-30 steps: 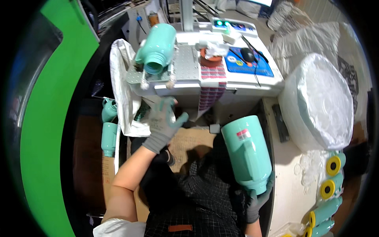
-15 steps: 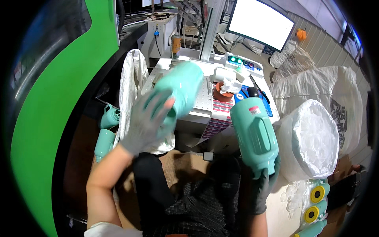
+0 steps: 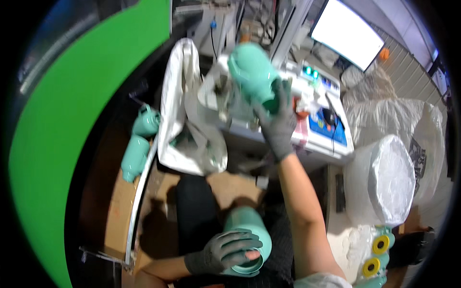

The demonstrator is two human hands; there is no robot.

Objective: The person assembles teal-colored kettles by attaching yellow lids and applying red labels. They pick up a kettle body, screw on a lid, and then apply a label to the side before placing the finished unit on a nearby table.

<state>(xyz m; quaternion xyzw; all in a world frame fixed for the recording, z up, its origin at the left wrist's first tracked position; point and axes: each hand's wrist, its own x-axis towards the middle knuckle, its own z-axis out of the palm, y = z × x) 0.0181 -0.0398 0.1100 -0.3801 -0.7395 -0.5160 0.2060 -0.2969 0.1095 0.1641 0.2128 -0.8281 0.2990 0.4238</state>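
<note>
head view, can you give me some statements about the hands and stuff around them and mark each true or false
1. The left hand is on the lower mint bottle. True.
2. The right hand is bare. False: it wears a grey glove.
3. The right hand is at the neck end of the upper mint bottle. True.
4. The screen is dark. False: it is lit white.
5. The green panel is on the picture's left. True.

Grey gloves (image 3: 279, 127) on both hands (image 3: 225, 251), black trousers (image 3: 194, 206), and a blurred sleeve (image 3: 321, 280), probably white.
</note>
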